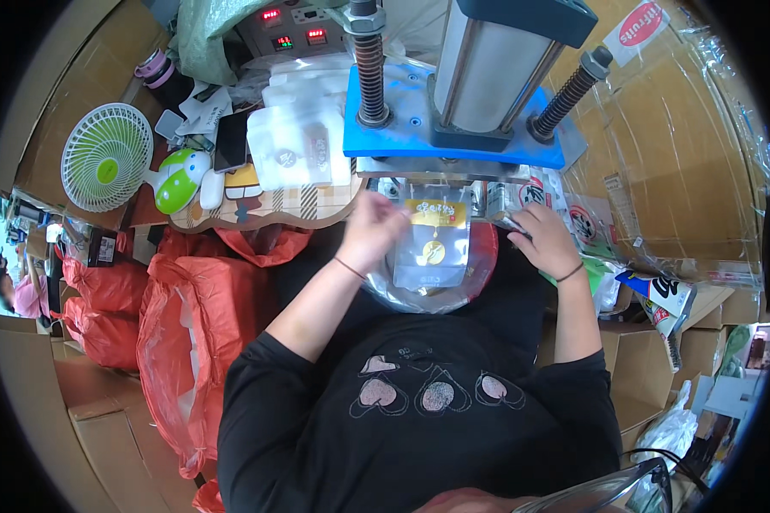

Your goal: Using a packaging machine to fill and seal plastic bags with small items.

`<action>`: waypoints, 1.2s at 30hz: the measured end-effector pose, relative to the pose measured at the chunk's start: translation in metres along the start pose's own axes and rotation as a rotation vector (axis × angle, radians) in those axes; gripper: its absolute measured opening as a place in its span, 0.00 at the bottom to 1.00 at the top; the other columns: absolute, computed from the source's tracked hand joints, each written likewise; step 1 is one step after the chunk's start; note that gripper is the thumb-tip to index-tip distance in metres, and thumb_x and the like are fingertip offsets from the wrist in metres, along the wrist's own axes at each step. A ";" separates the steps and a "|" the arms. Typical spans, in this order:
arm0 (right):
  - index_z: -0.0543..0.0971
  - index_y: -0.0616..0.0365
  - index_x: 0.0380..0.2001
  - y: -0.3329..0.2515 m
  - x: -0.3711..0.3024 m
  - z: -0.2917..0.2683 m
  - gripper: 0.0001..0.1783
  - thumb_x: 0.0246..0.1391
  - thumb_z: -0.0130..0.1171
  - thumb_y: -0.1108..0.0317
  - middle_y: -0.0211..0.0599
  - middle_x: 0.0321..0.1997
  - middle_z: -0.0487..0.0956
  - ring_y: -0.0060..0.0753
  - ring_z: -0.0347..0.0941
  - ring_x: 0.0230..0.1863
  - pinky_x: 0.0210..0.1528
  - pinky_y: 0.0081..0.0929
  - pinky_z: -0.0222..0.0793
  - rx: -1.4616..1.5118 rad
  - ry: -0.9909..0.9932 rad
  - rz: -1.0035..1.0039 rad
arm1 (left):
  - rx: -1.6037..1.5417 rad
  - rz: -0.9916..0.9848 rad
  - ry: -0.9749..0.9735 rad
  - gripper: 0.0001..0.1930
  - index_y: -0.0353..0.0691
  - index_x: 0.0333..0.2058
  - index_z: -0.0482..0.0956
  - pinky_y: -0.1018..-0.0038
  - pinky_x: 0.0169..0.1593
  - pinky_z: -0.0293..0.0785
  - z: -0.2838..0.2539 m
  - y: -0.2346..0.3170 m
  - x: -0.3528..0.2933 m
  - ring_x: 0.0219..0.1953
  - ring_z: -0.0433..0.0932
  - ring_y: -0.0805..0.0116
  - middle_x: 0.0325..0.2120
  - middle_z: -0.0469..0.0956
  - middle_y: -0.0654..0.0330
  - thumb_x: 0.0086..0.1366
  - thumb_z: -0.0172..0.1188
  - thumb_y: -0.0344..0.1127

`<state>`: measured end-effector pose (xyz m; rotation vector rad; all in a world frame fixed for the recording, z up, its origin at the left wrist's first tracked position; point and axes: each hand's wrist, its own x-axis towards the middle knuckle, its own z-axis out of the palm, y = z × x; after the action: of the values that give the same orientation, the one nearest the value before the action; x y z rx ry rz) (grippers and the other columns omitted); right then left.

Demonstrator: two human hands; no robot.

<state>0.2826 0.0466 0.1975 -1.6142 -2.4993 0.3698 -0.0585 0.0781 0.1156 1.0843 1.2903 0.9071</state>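
A clear pouch (430, 275) with a gold band and gold emblem hangs below the pressing machine (453, 147), its top edge close under the blue plate. At the pouch's left edge is my left hand (375, 232); its fingers are smeared by motion, so their hold is unclear. My right hand (546, 244) is to the right of the pouch, thumb and fingers bent at a small metallic piece by the machine's lower edge. What exactly they grip is hard to make out. Beneath the pouch sits a round container (485, 286) with a clear plastic lining.
A stack of flat white pouches (275, 147) lies on a patterned board (269, 205) at the left. Beside it stand a green-and-white fan (107, 158) and a phone (231, 141). Red plastic bags (192, 333) fill the lower left. Cardboard (684, 154) walls the right side.
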 end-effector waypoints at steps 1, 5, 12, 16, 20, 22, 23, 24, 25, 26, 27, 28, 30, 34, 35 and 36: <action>0.77 0.55 0.52 0.003 -0.003 -0.001 0.21 0.54 0.64 0.65 0.46 0.51 0.76 0.53 0.73 0.51 0.55 0.43 0.70 0.004 0.041 -0.052 | 0.118 0.181 0.164 0.29 0.32 0.58 0.67 0.66 0.49 0.77 -0.019 -0.005 0.014 0.47 0.80 0.58 0.48 0.79 0.50 0.64 0.67 0.38; 0.77 0.58 0.53 0.020 -0.027 0.004 0.21 0.53 0.59 0.76 0.46 0.54 0.76 0.53 0.73 0.56 0.61 0.40 0.67 0.146 0.161 -0.035 | 1.084 0.883 0.710 0.32 0.36 0.61 0.65 0.58 0.57 0.71 -0.080 0.043 0.018 0.53 0.76 0.47 0.51 0.74 0.41 0.62 0.66 0.41; 0.77 0.60 0.52 0.036 -0.028 0.010 0.20 0.56 0.58 0.80 0.47 0.53 0.78 0.51 0.74 0.57 0.59 0.37 0.70 0.352 0.236 0.022 | 1.172 0.766 0.009 0.19 0.37 0.56 0.75 0.59 0.52 0.76 -0.100 0.002 -0.022 0.48 0.81 0.51 0.47 0.80 0.47 0.68 0.60 0.33; 0.77 0.62 0.52 0.009 -0.004 0.018 0.18 0.57 0.59 0.79 0.46 0.50 0.80 0.48 0.77 0.52 0.53 0.33 0.74 0.218 0.586 0.002 | -0.011 0.308 0.055 0.10 0.37 0.46 0.82 0.70 0.40 0.77 -0.079 -0.022 -0.028 0.37 0.82 0.70 0.38 0.84 0.56 0.69 0.61 0.32; 0.79 0.62 0.47 -0.039 0.008 0.021 0.16 0.54 0.65 0.77 0.42 0.45 0.82 0.40 0.80 0.45 0.46 0.29 0.76 0.416 0.490 0.074 | 0.214 0.287 -0.131 0.09 0.34 0.40 0.84 0.80 0.35 0.72 -0.044 0.007 -0.052 0.28 0.74 0.82 0.26 0.82 0.64 0.68 0.64 0.34; 0.81 0.61 0.43 -0.074 0.020 0.010 0.14 0.52 0.68 0.75 0.41 0.41 0.82 0.39 0.80 0.41 0.42 0.29 0.75 0.540 0.488 -0.072 | 0.283 0.295 -0.173 0.08 0.33 0.39 0.84 0.80 0.35 0.72 -0.030 0.021 -0.059 0.28 0.75 0.81 0.26 0.82 0.65 0.68 0.64 0.34; 0.82 0.60 0.39 -0.088 0.026 0.005 0.13 0.49 0.71 0.73 0.41 0.36 0.83 0.39 0.79 0.37 0.39 0.29 0.74 0.666 0.482 -0.219 | 0.354 0.300 -0.213 0.08 0.33 0.37 0.85 0.80 0.36 0.73 -0.024 0.027 -0.062 0.28 0.75 0.81 0.26 0.82 0.65 0.68 0.64 0.33; 0.82 0.60 0.39 -0.098 0.030 0.002 0.13 0.49 0.71 0.73 0.41 0.36 0.83 0.39 0.79 0.37 0.39 0.29 0.74 0.664 0.482 -0.216 | 0.422 0.305 -0.249 0.08 0.33 0.35 0.85 0.80 0.36 0.73 -0.019 0.029 -0.064 0.28 0.75 0.80 0.26 0.82 0.66 0.68 0.64 0.33; 0.82 0.61 0.39 -0.105 0.034 0.000 0.11 0.51 0.69 0.72 0.40 0.37 0.83 0.37 0.79 0.38 0.41 0.29 0.75 0.735 0.434 -0.147 | 0.421 0.306 -0.258 0.08 0.33 0.35 0.85 0.80 0.36 0.73 -0.012 0.028 -0.065 0.28 0.75 0.80 0.26 0.82 0.66 0.68 0.64 0.33; 0.82 0.61 0.39 -0.110 0.037 -0.001 0.10 0.53 0.68 0.72 0.40 0.37 0.83 0.36 0.79 0.39 0.42 0.28 0.75 0.806 0.386 -0.078 | 0.310 0.261 -0.310 0.08 0.33 0.37 0.85 0.80 0.37 0.74 -0.006 0.027 -0.066 0.28 0.76 0.80 0.28 0.83 0.66 0.69 0.64 0.34; 0.83 0.61 0.39 -0.111 0.038 -0.002 0.09 0.55 0.66 0.71 0.39 0.37 0.83 0.34 0.79 0.40 0.44 0.28 0.76 0.877 0.336 -0.011 | 0.200 0.213 -0.358 0.09 0.33 0.38 0.84 0.80 0.37 0.74 -0.001 0.025 -0.067 0.29 0.76 0.80 0.29 0.83 0.65 0.69 0.64 0.34; 0.83 0.61 0.39 -0.107 0.037 -0.003 0.09 0.55 0.66 0.71 0.39 0.37 0.83 0.34 0.79 0.40 0.44 0.28 0.76 0.877 0.338 -0.006 | 0.090 0.165 -0.404 0.09 0.33 0.39 0.84 0.79 0.37 0.75 0.004 0.022 -0.068 0.30 0.77 0.80 0.30 0.83 0.65 0.69 0.64 0.34; 0.82 0.60 0.42 -0.093 0.039 -0.005 0.11 0.58 0.63 0.67 0.40 0.38 0.83 0.37 0.80 0.40 0.47 0.30 0.74 0.621 0.328 -0.113 | -0.053 0.080 -0.440 0.09 0.34 0.41 0.84 0.79 0.38 0.75 0.016 0.015 -0.073 0.31 0.77 0.80 0.32 0.83 0.65 0.69 0.64 0.34; 0.81 0.59 0.45 -0.084 0.034 -0.006 0.15 0.60 0.61 0.60 0.43 0.39 0.83 0.45 0.79 0.40 0.47 0.37 0.73 0.566 0.206 -0.201 | -0.372 -0.142 -0.567 0.10 0.35 0.45 0.83 0.78 0.41 0.77 0.033 -0.002 -0.075 0.36 0.79 0.79 0.37 0.84 0.64 0.69 0.63 0.33; 0.81 0.59 0.46 -0.082 0.032 -0.007 0.17 0.61 0.61 0.58 0.44 0.40 0.83 0.49 0.79 0.41 0.46 0.40 0.73 0.603 0.150 -0.219 | -0.393 -0.187 -0.627 0.11 0.35 0.46 0.82 0.77 0.43 0.78 0.035 -0.005 -0.074 0.38 0.80 0.78 0.39 0.84 0.63 0.69 0.63 0.33; 0.81 0.59 0.46 -0.077 0.028 -0.010 0.17 0.61 0.61 0.58 0.44 0.40 0.83 0.49 0.79 0.41 0.46 0.40 0.73 0.603 0.145 -0.221 | -0.414 -0.231 -0.686 0.11 0.35 0.47 0.82 0.77 0.45 0.79 0.036 -0.007 -0.074 0.40 0.81 0.77 0.40 0.84 0.63 0.69 0.63 0.32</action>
<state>0.2059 0.0427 0.2284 -1.0770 -2.1342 0.8407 -0.0304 0.0020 0.1281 0.7904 0.6034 0.5189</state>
